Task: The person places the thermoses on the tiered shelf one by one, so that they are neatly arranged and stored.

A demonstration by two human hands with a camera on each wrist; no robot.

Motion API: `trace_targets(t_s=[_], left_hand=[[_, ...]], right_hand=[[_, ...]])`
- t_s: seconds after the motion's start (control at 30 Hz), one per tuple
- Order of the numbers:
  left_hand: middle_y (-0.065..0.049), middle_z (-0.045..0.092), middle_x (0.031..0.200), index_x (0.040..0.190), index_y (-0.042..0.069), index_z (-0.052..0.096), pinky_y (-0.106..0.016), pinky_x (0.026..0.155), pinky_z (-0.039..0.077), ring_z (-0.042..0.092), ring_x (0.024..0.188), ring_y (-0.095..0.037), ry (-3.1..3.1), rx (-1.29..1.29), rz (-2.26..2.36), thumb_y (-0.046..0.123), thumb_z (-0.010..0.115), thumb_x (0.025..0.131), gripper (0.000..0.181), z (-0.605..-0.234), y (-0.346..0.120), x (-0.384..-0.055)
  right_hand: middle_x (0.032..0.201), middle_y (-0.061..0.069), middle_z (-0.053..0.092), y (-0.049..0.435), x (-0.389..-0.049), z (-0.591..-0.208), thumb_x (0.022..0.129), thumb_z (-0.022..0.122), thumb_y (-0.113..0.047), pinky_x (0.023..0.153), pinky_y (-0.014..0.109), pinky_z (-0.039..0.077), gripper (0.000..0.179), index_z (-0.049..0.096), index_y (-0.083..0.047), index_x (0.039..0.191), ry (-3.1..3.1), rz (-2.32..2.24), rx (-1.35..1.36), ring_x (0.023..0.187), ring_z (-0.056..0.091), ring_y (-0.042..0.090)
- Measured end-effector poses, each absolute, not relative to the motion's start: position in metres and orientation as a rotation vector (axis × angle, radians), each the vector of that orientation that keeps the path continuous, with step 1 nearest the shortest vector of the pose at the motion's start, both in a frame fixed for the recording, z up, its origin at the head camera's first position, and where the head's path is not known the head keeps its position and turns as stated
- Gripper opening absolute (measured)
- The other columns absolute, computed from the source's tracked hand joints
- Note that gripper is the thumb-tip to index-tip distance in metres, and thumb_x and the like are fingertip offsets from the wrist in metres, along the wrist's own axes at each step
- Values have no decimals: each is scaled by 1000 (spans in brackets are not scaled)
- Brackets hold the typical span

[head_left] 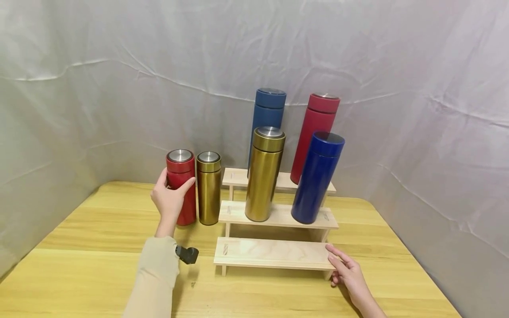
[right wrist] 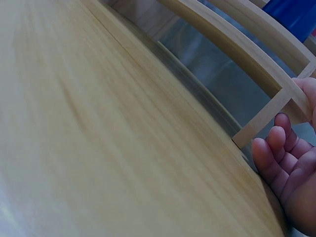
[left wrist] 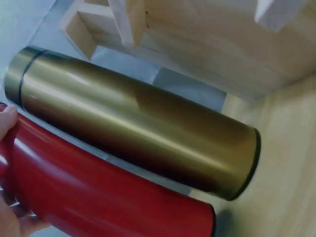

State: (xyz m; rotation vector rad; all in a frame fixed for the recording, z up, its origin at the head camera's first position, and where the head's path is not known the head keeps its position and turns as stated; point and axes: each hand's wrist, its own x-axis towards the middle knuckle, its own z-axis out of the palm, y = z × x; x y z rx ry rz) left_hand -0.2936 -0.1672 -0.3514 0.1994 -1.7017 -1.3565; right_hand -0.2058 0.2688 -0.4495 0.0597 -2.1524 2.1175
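Note:
My left hand (head_left: 169, 201) grips a red thermos bottle (head_left: 188, 205) with a silver lid top, thumb on its near side. The bottle stands upright on the table at the left; the left wrist view shows its red body (left wrist: 98, 182) too. Close beside it is a gold thermos bottle (head_left: 209, 194), apart from my fingers. My right hand (head_left: 350, 278) holds the right end of the wooden step rack's lowest shelf (head_left: 274, 252). A thumb and finger lie over that end, while the other fingers (right wrist: 277, 140) curl below it near the rack's leg.
On the middle shelf stand another gold bottle (head_left: 264, 181) and a dark blue bottle (head_left: 318, 181). A blue bottle (head_left: 268, 115) and a red-pink bottle (head_left: 314, 132) occupy the top shelf. Grey cloth (head_left: 159, 110) surrounds the wooden table (head_left: 99, 256) behind and at the sides.

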Motion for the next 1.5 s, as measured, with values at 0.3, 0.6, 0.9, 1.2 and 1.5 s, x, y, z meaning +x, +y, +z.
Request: trace_targets(t_s=[0.3,0.6,0.9,1.2,1.5], left_hand=[[-8,65,96,110,8,62,-23,66,44,60,79,-18,-1701,156,-1292,28,82,62,56,-342,-161,-279],[-3,66,97,111,11,63,-18,65,46,62,78,-16,-1670,88,-1303,34,82,60,59,-328,-156,-263],[-2,66,94,107,10,64,-16,65,47,62,77,-13,-1660,25,-1313,30,82,60,54,-320,-150,-250],[0,66,92,106,14,65,-17,64,48,61,74,-11,-1692,-20,-1353,32,81,62,49,-313,-145,-237],[-11,66,92,106,5,64,-13,62,46,62,74,-23,-1751,-44,-1372,14,80,65,45,-286,-127,-205]], right_hand=[[90,-8,65,268,-206,-450,87,58,-14,40,23,45,24,64,-19,109,-2169,2089,0,41,44,7],[79,-2,65,269,-207,-449,87,57,-13,40,22,45,24,65,-27,104,-2149,2110,36,41,44,6],[99,-13,63,268,-206,-449,86,59,-15,41,23,45,25,64,-19,110,-2167,2101,-19,42,44,7],[87,-7,65,269,-205,-450,87,58,-14,40,23,45,24,65,-22,108,-2156,2099,13,42,44,6],[58,2,53,268,-207,-450,86,59,-16,40,24,45,23,65,-27,104,-2173,2100,-25,40,44,8]])
